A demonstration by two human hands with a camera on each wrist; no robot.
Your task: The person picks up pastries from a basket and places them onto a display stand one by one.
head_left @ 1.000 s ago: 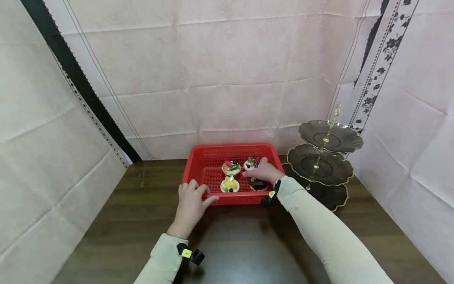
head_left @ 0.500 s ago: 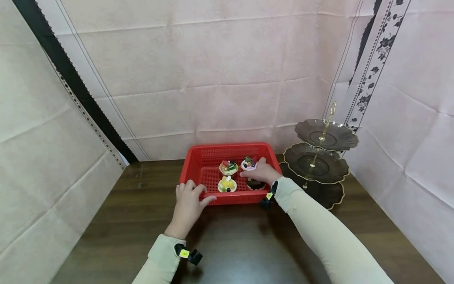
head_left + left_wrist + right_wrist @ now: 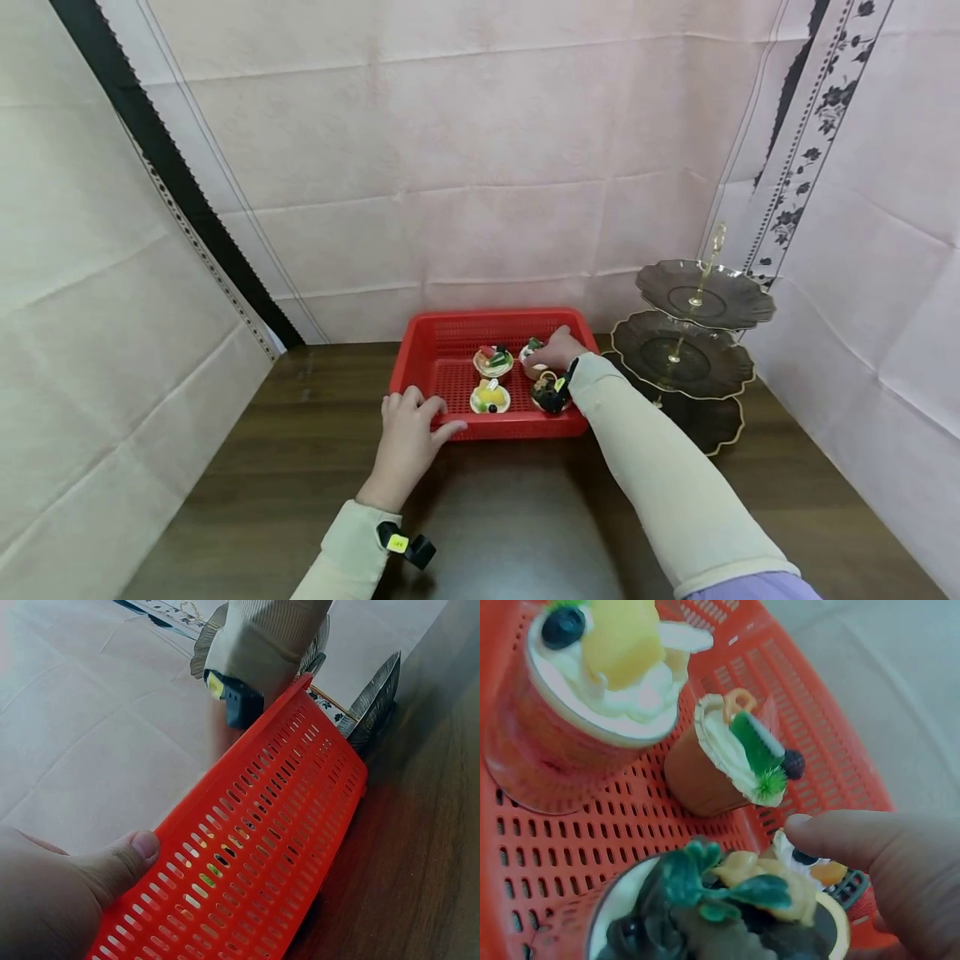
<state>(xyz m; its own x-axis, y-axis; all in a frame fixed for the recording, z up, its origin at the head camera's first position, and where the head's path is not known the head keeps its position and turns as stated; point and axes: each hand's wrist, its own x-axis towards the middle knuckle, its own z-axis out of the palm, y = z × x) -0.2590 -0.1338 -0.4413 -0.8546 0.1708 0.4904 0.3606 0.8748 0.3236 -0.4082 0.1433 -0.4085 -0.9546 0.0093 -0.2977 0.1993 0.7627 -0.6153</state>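
My left hand grips the near left corner of the red plastic basket, its thumb outside the rim in the left wrist view. Inside the basket stand several toy cupcakes. My right hand reaches in at the back right and pinches a fruit-topped cupcake, which the hand partly hides. In front of that hand sits a chocolate cupcake, partly under the wrist camera in the head view. To the left are a cupcake with green and red fruit and a yellow-topped one.
A dark three-tier stand with gold wavy edges stands right of the basket, close to the right forearm. The brown wooden table extends toward me. White cloth hangs behind and on both sides.
The right hand's fingers have drawn in on the back right cupcake, and its wrist has moved over the chocolate one. The left hand stays on the basket. The head view has shifted slightly.
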